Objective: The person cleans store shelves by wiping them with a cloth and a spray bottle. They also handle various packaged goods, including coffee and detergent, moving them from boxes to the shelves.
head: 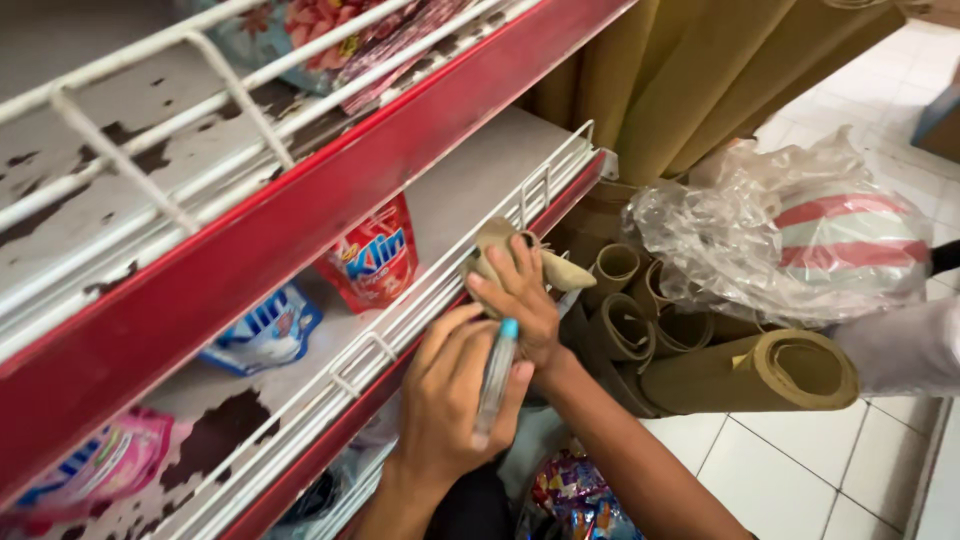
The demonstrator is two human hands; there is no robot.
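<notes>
Wiping step: my right hand (522,300) presses a cloth (500,240) on the shelf rail (400,325); left hand (455,395) grips a pen (496,375); next needs a steady sweep, I judge.

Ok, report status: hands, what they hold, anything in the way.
Left hand grips a blue-capped pen. Right hand presses a beige cloth on the shelf's white wire rail. Nothing blocking.
</notes>
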